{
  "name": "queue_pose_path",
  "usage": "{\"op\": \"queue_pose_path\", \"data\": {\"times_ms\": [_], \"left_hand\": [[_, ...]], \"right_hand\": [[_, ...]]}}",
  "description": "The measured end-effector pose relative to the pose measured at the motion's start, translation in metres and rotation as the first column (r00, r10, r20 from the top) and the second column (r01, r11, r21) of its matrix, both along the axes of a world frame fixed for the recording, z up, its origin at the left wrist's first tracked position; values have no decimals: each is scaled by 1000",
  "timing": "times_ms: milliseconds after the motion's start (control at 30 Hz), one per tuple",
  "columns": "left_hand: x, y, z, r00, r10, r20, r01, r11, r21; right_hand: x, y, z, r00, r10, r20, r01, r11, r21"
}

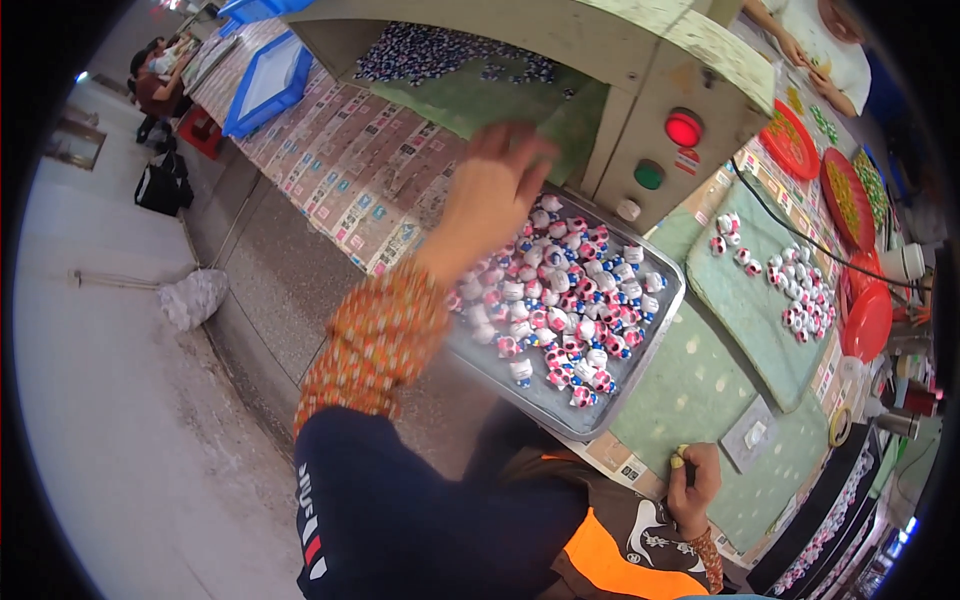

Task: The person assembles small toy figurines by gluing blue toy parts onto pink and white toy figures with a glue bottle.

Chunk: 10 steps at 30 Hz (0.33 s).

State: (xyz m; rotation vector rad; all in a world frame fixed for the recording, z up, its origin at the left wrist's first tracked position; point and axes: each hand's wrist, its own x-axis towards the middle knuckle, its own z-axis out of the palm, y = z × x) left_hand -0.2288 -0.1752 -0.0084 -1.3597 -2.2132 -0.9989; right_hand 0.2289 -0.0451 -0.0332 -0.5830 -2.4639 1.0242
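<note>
My left hand (490, 200), blurred by motion, is over the far left corner of a grey metal tray (660, 318), in front of the machine's opening. Its fingers look stretched and apart, with nothing visible in them. Many small white, pink and blue animal-shaped figurines (560, 290) lie heaped in the tray. My right hand (697, 488) is closed at the near edge of the green-topped table (670, 390). Yellow covers show on its fingertips. Whatever it may hold is hidden.
A beige machine (640, 110) with red and green buttons arches over a belt (470, 100) bearing many small pieces. More figurines (800, 290) lie on a green board (720, 290). Blue trays (270, 85), red plates (866, 320), a black cable (800, 235) and a co-worker (825, 50) are around.
</note>
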Motion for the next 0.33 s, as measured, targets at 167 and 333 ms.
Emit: {"op": "queue_pose_path", "data": {"times_ms": [167, 333], "left_hand": [[-111, 67, -38, 937, 330, -113, -347, 910, -224], [-142, 138, -35, 888, 453, -76, -403, 689, -603]], "right_hand": [[-4, -3, 1, 1000, -12, 18, 12, 1000, 26], [-9, -2, 3, 997, -55, 46, 51, 996, 68]]}}
